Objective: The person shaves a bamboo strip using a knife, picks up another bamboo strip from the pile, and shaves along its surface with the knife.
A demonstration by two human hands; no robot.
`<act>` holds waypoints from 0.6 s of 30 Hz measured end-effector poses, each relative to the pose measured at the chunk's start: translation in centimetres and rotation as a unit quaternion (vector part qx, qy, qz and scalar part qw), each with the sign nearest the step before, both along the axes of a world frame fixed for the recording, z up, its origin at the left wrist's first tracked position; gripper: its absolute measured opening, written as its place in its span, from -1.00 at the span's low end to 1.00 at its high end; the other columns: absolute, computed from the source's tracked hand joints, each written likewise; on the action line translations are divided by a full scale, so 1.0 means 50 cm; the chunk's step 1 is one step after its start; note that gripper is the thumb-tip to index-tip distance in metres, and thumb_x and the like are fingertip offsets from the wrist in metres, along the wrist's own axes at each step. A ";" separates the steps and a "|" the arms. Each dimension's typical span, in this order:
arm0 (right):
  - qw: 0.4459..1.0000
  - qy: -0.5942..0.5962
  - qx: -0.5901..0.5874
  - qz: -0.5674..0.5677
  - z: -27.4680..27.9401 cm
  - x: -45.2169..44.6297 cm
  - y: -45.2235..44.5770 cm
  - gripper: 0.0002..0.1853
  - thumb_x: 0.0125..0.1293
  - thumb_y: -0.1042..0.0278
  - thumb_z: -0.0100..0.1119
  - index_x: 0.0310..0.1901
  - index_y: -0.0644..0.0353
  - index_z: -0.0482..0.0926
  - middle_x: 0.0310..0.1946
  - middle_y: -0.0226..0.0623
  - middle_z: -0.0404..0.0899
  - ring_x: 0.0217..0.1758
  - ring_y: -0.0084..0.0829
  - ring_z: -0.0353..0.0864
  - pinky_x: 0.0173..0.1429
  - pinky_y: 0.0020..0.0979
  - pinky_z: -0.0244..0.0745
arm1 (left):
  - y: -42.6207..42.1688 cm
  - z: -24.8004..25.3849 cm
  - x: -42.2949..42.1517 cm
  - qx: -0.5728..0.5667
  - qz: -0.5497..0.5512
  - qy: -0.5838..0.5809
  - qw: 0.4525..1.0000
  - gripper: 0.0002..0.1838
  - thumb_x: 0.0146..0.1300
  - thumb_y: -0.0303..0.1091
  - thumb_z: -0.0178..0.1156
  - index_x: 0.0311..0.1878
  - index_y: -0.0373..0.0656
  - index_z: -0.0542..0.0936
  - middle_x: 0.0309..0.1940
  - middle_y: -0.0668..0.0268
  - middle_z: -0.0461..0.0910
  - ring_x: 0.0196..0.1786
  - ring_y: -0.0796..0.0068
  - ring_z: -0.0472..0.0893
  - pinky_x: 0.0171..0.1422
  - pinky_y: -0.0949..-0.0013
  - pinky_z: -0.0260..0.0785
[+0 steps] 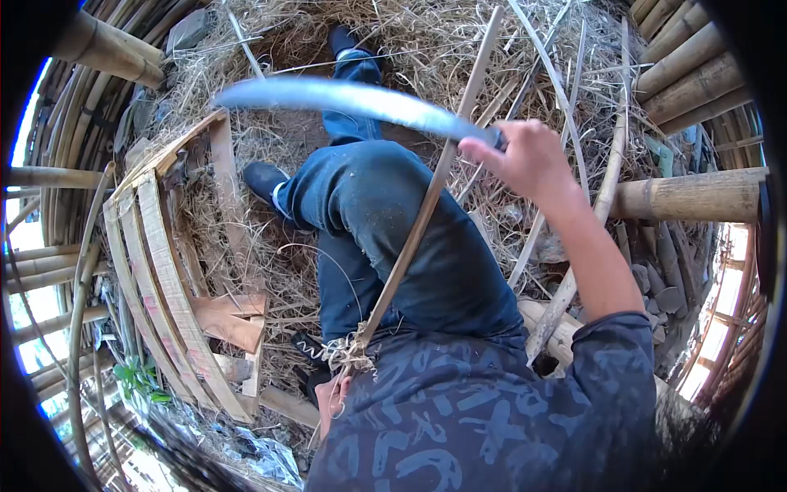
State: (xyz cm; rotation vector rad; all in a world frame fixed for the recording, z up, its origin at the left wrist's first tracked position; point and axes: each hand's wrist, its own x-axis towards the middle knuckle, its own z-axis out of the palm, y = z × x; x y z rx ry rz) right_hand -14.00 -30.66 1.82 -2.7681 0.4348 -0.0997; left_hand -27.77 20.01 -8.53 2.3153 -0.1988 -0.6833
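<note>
My right hand (529, 164) is wrapped round the dark handle of a machete. Its long curved blade (352, 100), slightly blurred, points left above my legs. A long thin bamboo strip (418, 225) slants from my waist across my raised knee and up past the machete. Blade and strip cross close to the handle; whether they touch, I cannot tell. Low at my waist, my left hand (330, 402) is closed on the strip's lower end, partly hidden by my shirt. Curled shavings (348, 354) bunch on the strip just above that hand.
A slatted wooden crate (176, 287) lies to the left. Several bamboo strips (545, 61) and a crooked pole (611, 172) lie on the straw-covered ground to the right. Thick bamboo poles (689, 197) stick in from the right, near stones (656, 287).
</note>
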 end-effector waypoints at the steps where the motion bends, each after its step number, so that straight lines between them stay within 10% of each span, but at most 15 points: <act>1: 1.000 0.009 0.019 -0.023 0.004 0.001 -0.017 -0.10 0.16 -0.65 -0.06 -0.53 0.28 0.63 -0.68 -0.13 0.58 -0.55 -0.21 0.69 -0.40 -0.22 0.60 | 0.011 -0.004 0.002 -0.003 -0.017 -0.009 1.000 -0.81 0.30 -0.29 0.28 -0.16 -0.21 0.72 -0.68 0.08 0.49 -0.69 0.34 0.48 -0.51 0.35 0.29; 6: 0.998 0.019 0.057 -0.026 0.038 -0.035 -0.008 -0.08 0.16 -0.66 -0.09 -0.58 0.28 0.60 -0.71 -0.10 0.54 -0.57 -0.22 0.67 -0.41 -0.21 0.58 | 0.027 0.053 0.035 0.009 0.015 0.049 0.999 -0.52 0.39 -0.04 0.12 -0.51 -0.28 0.52 -0.75 0.25 0.35 -0.65 0.52 0.27 -0.51 0.30 0.19; 18: 0.997 0.002 0.048 0.054 0.043 0.007 0.109 -0.08 0.08 -0.69 -0.04 -0.52 0.27 0.64 -0.67 -0.11 0.58 -0.50 -0.13 0.69 -0.29 -0.17 0.61 | 0.125 0.004 -0.010 0.025 0.039 -0.030 0.998 -0.48 0.32 0.00 0.20 -0.55 -0.30 0.51 -0.74 0.03 0.36 -0.69 0.14 0.32 -0.51 0.18 0.23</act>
